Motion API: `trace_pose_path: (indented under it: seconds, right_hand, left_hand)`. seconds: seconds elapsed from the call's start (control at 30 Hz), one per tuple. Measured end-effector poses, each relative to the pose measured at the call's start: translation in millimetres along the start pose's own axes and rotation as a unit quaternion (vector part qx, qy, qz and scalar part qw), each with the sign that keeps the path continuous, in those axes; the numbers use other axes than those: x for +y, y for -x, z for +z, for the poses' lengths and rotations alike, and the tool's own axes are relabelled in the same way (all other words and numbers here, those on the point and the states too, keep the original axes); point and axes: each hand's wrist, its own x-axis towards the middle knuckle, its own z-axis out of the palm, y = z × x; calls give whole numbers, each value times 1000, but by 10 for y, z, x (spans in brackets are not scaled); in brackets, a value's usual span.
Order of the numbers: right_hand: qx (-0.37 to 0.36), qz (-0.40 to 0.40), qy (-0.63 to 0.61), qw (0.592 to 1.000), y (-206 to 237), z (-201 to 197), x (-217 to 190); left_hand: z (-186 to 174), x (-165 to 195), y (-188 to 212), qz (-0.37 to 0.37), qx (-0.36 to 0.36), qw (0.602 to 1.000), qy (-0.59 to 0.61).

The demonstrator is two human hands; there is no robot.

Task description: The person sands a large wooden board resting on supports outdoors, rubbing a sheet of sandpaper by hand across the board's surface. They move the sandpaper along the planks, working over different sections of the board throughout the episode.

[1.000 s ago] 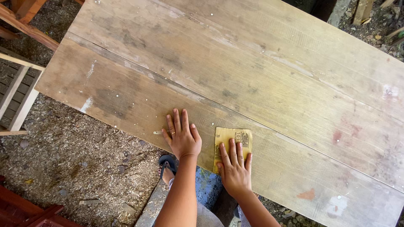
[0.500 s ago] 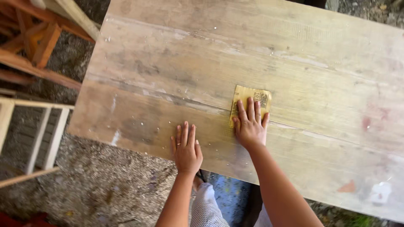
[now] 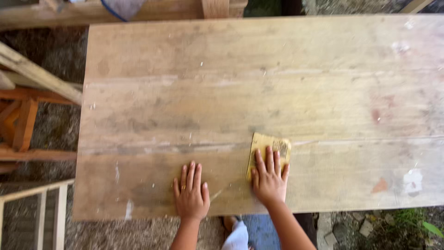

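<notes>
Both palms flat, unclenched: right hand (image 3: pixel 269 183) pressed on yellow sandpaper sheet (image 3: pixel 270 147), left hand (image 3: pixel 190 194) on wooden tabletop (image 3: pixel 259 88).

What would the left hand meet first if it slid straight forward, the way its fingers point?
Only bare wooden tabletop: the left hand points up the board, and nothing lies in that line. The sandpaper sits off to its right.

Flat on the wooden tabletop (image 3: pixel 240 92), near its front edge: left hand (image 3: pixel 191 198), and just right of it right hand (image 3: pixel 268 183), pressed on a sheet of sandpaper (image 3: pixel 277 146). Left of the tabletop, wooden frames (image 3: pixel 27 115); beneath, gravel ground (image 3: pixel 360 229).
</notes>
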Motion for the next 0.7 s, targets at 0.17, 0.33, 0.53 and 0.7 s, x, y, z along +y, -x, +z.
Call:
trace_pose_path:
  seconds: [0.17,0.33,0.53,0.7]
  right_hand:
    - [-47,-2,-32,998,-11,-31,105]
    - [-10,5,-53,999,628,-94,162]
    - [-33,37,-41,998,1120,-84,116]
    - [-42,75,-38,996,643,-103,127]
  left_hand:
    - [35,0,-5,10,0,1000,-15]
    - [59,-17,26,9,-13,1000,-20]
    - [78,37,78,0,-4,1000,-20]
    - [57,77,83,-5,-2,1000,-24]
